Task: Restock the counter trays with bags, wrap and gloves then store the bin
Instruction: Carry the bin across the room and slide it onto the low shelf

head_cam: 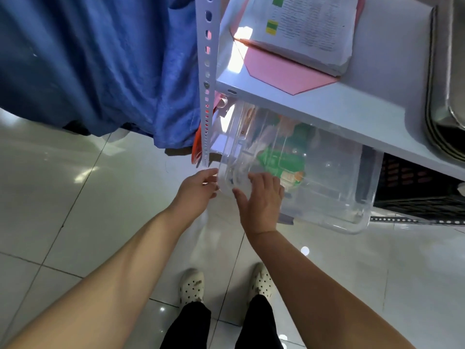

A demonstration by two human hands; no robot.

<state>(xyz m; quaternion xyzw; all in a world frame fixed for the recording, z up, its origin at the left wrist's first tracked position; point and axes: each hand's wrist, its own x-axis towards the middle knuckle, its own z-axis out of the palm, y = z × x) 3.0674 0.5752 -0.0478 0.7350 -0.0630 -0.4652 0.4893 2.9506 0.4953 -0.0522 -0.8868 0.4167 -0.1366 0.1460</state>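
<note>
A clear plastic bin [334, 187] sits low under the white shelf [339, 107], sticking partly out over the floor. Green and orange packets [281, 159] show through its walls. My left hand [198, 188] touches the bin's near left corner, fingers curled at the edge. My right hand [261, 200] lies flat against the bin's near side with fingers spread. Whether either hand truly grips the bin is unclear.
A perforated white upright [206, 79] stands just left of the bin. A paper stack on a pink folder [297, 69] lies on the shelf, metal trays [445, 79] at its right. Blue cloth [95, 64] hangs left. A black crate [417, 192] sits behind the bin. Glossy tiled floor below.
</note>
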